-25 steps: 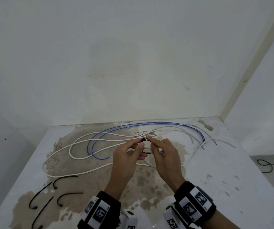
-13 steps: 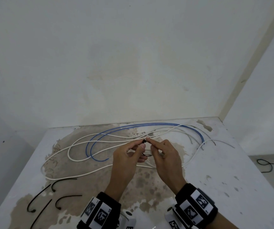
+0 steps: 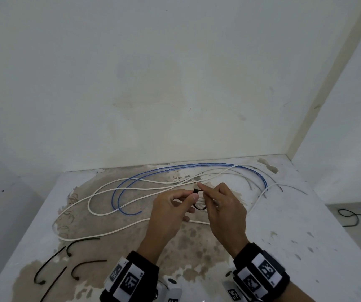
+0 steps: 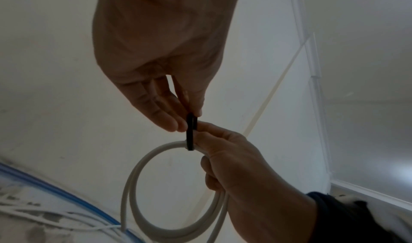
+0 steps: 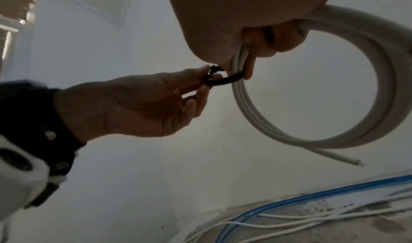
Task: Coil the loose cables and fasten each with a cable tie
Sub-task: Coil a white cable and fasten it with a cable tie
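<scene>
step: fastening first coil | left hand (image 5: 138, 109) pinched tie (image 5: 225, 81) head; right hand (image 4: 245, 172) gripped coil (image 4: 142, 176), fingertips at tie tail | next, likely: thread tail, cinch beside grip

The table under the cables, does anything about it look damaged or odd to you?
Yes: the table has a large brown patch under the loose cables where the white coating looks worn or peeled away, with flaky edges. Nothing looks spilled.
</scene>
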The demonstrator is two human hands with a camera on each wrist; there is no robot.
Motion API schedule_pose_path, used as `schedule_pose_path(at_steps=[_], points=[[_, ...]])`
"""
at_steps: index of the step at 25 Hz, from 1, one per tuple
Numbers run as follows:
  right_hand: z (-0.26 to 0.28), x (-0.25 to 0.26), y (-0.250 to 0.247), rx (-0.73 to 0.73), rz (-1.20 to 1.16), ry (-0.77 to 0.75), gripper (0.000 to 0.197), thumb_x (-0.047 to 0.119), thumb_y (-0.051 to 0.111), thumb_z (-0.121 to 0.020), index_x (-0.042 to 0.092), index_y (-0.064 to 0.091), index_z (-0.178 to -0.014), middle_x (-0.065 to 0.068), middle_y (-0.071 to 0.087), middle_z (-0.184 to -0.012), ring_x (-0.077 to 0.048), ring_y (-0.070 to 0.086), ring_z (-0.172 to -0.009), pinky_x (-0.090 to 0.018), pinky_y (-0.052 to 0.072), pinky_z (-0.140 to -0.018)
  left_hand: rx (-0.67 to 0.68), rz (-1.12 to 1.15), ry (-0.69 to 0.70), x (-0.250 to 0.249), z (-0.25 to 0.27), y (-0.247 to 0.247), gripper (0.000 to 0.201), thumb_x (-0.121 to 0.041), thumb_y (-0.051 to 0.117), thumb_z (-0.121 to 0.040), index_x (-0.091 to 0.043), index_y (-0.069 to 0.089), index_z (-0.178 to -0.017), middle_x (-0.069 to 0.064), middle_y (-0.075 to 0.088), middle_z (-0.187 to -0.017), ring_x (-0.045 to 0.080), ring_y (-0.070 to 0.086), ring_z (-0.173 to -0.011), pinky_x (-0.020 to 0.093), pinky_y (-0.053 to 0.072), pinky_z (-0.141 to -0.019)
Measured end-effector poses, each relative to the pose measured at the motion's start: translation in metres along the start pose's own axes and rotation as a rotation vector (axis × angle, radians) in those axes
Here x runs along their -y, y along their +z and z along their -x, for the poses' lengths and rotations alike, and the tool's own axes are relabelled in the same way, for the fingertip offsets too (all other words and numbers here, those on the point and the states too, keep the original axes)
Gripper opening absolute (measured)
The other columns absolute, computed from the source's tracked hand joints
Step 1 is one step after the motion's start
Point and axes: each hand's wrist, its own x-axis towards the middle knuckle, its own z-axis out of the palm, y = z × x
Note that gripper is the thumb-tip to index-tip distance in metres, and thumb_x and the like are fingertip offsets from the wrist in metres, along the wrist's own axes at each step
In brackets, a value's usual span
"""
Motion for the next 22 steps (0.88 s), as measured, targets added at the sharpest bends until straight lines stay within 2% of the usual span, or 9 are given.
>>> schedule_pose_path(at_steps=[3,7,11,13,16,18,22], points=[[0.003,0.002,-0.003,-0.002,0.036,-0.053,0.035,0.036,0.044,-0.097,0.037,0.07,-0.12,0.012,0.048,-0.075,-0.006,0.045,-0.061,-0.013,0.028,-0.046,0.017,-0.005,-0.02,-0.004,-0.002,0.0,0.006,-0.022,0.07,-0.088,-0.023,0.076,-0.089,-0.008,0.071,-0.067,0.011,0.066,-0.058,0.025,0.054,-0.051],[0.005,-0.001,-0.008,-0.036,0.061,-0.091,0.035,0.034,0.045,-0.097,0.034,0.071,-0.12,0.012,0.049,-0.075,-0.005,0.043,-0.056,-0.012,0.026,-0.047,0.118,0.001,-0.063,-0.007,-0.005,0.001,0.011,-0.023,0.071,-0.087,-0.013,0.077,-0.086,0.001,0.068,-0.071,0.014,0.062,-0.055,0.027,0.056,-0.056],[0.007,-0.003,-0.006,-0.018,0.023,-0.062,0.035,0.036,0.046,-0.096,0.037,0.069,-0.121,0.012,0.049,-0.075,-0.006,0.048,-0.059,-0.023,0.04,-0.045,0.138,0.029,-0.089,-0.007,-0.004,0.003,0.013,-0.022,0.071,-0.087,-0.011,0.076,-0.085,0.002,0.068,-0.07,0.014,0.064,-0.058,0.025,0.056,-0.059],[0.008,-0.004,-0.007,-0.006,-0.044,-0.013,0.031,0.038,0.049,-0.097,0.037,0.07,-0.119,0.014,0.054,-0.078,-0.006,0.054,-0.067,-0.023,0.045,-0.05,0.133,0.024,-0.091,-0.007,-0.006,0.003,0.012,-0.02,0.071,-0.087,-0.009,0.077,-0.087,0.004,0.069,-0.07,0.015,0.066,-0.059,0.024,0.056,-0.059],[0.008,-0.006,-0.01,0.019,-0.103,0.033,0.024,0.037,0.054,-0.095,0.038,0.073,-0.11,0.016,0.063,-0.087,-0.004,0.059,-0.08,-0.015,0.043,-0.058,0.06,0.062,-0.074,-0.007,-0.006,0.005,0.011,-0.018,0.074,-0.085,-0.013,0.076,-0.094,0.005,0.072,-0.075,0.021,0.069,-0.06,0.028,0.058,-0.06],[0.008,-0.006,-0.011,0.019,-0.108,0.041,0.022,0.036,0.056,-0.094,0.037,0.073,-0.106,0.016,0.065,-0.088,-0.003,0.059,-0.083,-0.012,0.041,-0.06,0.003,0.071,-0.04,-0.007,-0.005,0.008,0.01,-0.017,0.074,-0.085,-0.016,0.076,-0.094,0.005,0.073,-0.078,0.022,0.069,-0.059,0.03,0.059,-0.059],[0.01,-0.006,-0.012,0.009,-0.18,0.058,0.02,0.03,0.059,-0.094,0.036,0.074,-0.105,0.017,0.065,-0.086,0.001,0.059,-0.082,-0.01,0.041,-0.062,0.029,0.035,0.024,-0.007,0.001,0.013,0.008,-0.015,0.071,-0.087,-0.019,0.076,-0.092,0.002,0.072,-0.079,0.023,0.069,-0.061,0.028,0.057,-0.056]])
